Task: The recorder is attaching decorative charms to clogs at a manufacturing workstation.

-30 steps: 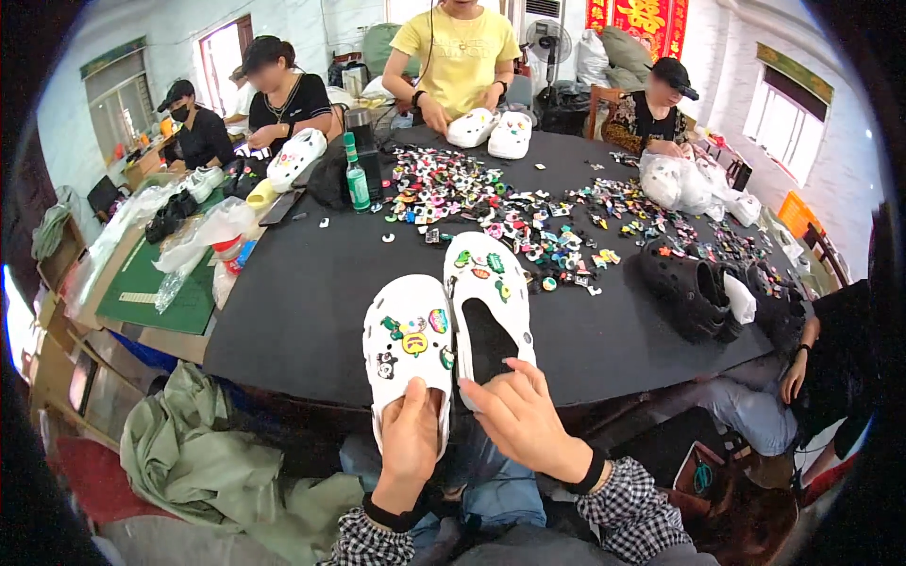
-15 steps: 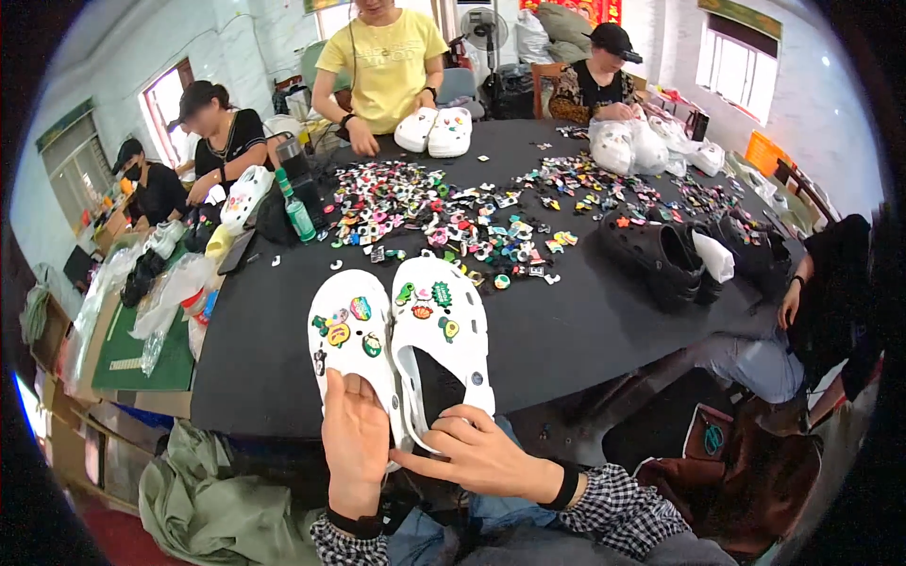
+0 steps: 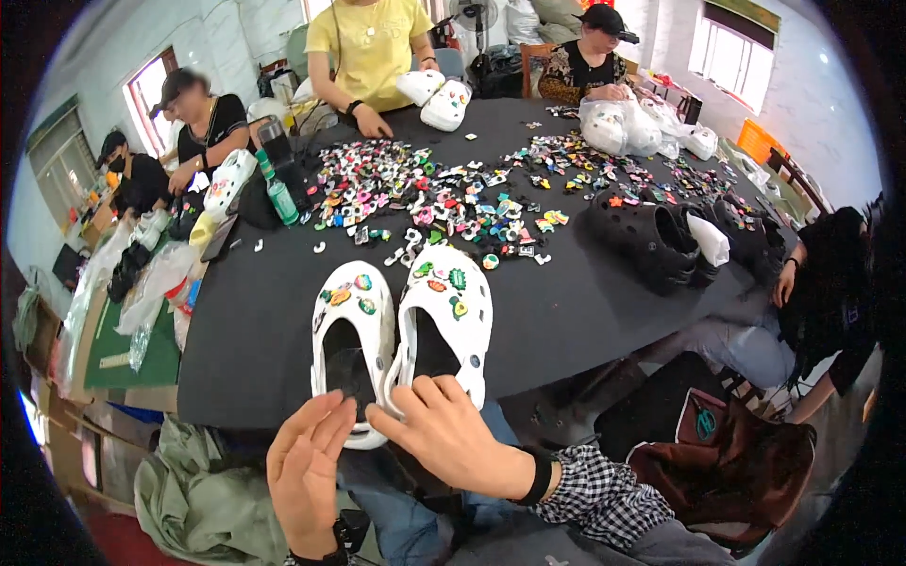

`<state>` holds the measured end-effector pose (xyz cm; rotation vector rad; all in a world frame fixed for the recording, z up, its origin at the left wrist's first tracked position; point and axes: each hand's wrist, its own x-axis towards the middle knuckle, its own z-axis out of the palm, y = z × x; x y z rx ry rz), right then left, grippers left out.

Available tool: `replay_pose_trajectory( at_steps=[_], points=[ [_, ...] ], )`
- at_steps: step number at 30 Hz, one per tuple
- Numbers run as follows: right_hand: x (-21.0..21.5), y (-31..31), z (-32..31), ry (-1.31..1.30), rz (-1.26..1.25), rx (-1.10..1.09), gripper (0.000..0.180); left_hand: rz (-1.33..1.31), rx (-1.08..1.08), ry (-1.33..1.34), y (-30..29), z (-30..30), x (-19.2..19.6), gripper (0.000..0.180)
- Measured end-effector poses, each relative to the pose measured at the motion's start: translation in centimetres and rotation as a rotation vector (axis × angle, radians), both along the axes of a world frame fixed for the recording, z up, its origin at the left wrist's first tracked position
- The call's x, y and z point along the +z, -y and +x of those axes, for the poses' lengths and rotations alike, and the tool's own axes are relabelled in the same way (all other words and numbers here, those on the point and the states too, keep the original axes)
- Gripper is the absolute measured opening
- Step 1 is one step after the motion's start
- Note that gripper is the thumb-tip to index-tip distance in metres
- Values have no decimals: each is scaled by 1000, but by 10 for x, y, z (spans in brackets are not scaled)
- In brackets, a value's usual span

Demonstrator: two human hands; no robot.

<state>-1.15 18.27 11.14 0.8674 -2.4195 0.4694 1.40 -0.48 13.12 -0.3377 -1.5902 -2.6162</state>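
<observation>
Two white clogs with colourful charms on their toes sit side by side at the near edge of the dark table, heels toward me. The left clog [image 3: 321, 307] shows its dark-looking inside. My left hand [image 3: 307, 462] is beside that clog's heel, fingers stretched up and slightly apart, holding nothing; the fingertips are near the heel opening. My right hand [image 3: 448, 429] has its fingers curled over the heel of the right clog [image 3: 477, 325], with its index finger reaching toward the left clog's heel. The underside of the right hand's grip is hidden.
Loose charms [image 3: 434, 193] are heaped across the table [image 3: 283, 330]. A green bottle [image 3: 276, 189] stands at the left, dark clogs [image 3: 637, 241] at the right. Across the table a person in yellow [image 3: 368, 57] handles white clogs [image 3: 445, 104]; other people sit around.
My left hand has come off the left clog and moved down and left. The left clog's opening now shows. My right hand shifted slightly left and up, staying at the right clog's heel.
</observation>
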Motion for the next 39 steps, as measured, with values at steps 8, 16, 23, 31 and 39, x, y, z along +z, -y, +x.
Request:
replay_pose_trajectory(
  at_steps=[8, 16, 23, 31, 39],
  points=[
    [-8, 9, -10, 25, 24, 14, 34, 124, 386, 338, 97, 38, -108, 40],
    [7, 21, 3, 14, 173, -48, 59, 284, 879, 721, 201, 149, -279, 30],
    [-3, 28, -1, -87, 233, -26, 70, -407, 1106, 1054, 200, 235, -409, 46],
    [-1, -19, -29, -112, 94, -79, 33, -482, 411, 761, 164, 100, -366, 66],
    [61, 25, -71, 104, -733, -117, 19, -558, 429, 778, 138, 143, -418, 46]
  ],
)
